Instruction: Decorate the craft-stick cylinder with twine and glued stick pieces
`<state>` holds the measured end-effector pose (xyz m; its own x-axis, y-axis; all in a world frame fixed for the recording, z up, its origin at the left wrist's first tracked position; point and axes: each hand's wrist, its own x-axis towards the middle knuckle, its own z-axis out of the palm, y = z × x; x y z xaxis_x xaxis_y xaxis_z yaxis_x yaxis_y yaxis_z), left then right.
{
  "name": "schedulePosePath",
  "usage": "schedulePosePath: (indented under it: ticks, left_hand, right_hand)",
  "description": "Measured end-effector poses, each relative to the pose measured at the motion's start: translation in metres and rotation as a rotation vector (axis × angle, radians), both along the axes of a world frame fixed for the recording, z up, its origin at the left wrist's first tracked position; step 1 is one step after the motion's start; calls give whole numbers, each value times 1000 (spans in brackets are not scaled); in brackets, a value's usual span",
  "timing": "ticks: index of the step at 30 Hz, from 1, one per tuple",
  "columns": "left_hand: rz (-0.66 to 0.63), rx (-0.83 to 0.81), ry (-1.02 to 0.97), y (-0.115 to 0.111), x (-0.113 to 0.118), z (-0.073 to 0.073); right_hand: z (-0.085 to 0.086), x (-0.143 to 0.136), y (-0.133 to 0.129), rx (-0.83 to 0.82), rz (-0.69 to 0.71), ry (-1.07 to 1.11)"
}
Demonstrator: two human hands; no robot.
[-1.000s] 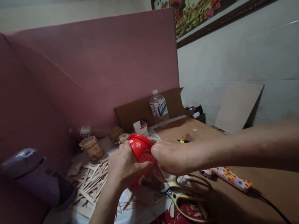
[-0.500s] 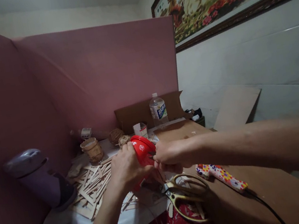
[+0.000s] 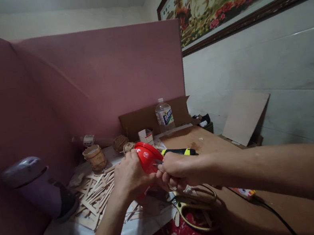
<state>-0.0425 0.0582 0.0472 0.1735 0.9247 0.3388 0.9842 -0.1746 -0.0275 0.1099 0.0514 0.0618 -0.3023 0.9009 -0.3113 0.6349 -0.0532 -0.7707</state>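
A red container (image 3: 146,155) with white print is tilted over the table's near part. My left hand (image 3: 131,175) is wrapped round its left side. At its right side my right hand (image 3: 175,170) is closed on a small tool, mostly hidden by the fingers, whose metal tip touches the red wall. Gold-handled scissors (image 3: 188,209) lie open just below my right hand. Beyond that hand lies a black and yellow tool (image 3: 184,152).
Wooden sticks (image 3: 98,196) are heaped at left, near a purple bottle (image 3: 44,190) and a wooden cup (image 3: 95,157). A plastic bottle (image 3: 164,116) stands behind. A flowered, corded tool (image 3: 244,192) is partly hidden under my right forearm.
My right hand and forearm have shifted slightly lower, uncovering the black and yellow tool and covering more of the flowered one. My left hand keeps its hold on the red container.
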Motion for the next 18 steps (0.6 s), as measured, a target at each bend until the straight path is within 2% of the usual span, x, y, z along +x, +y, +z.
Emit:
schedulePosePath:
  ticks: [3, 8, 14, 18]
  left_hand:
    - [-5, 0, 1, 1, 0, 0]
    - [-17, 12, 6, 1, -2, -3]
    - [-16, 27, 12, 1, -2, -3]
    - [-20, 38, 10, 2, -3, -3]
  right_hand:
    - [-7, 5, 4, 26, 13, -64]
    - [-14, 7, -6, 61, 10, -138]
    - [-2, -3, -11, -27, -8, -153]
    - [5, 4, -15, -19, -23, -157]
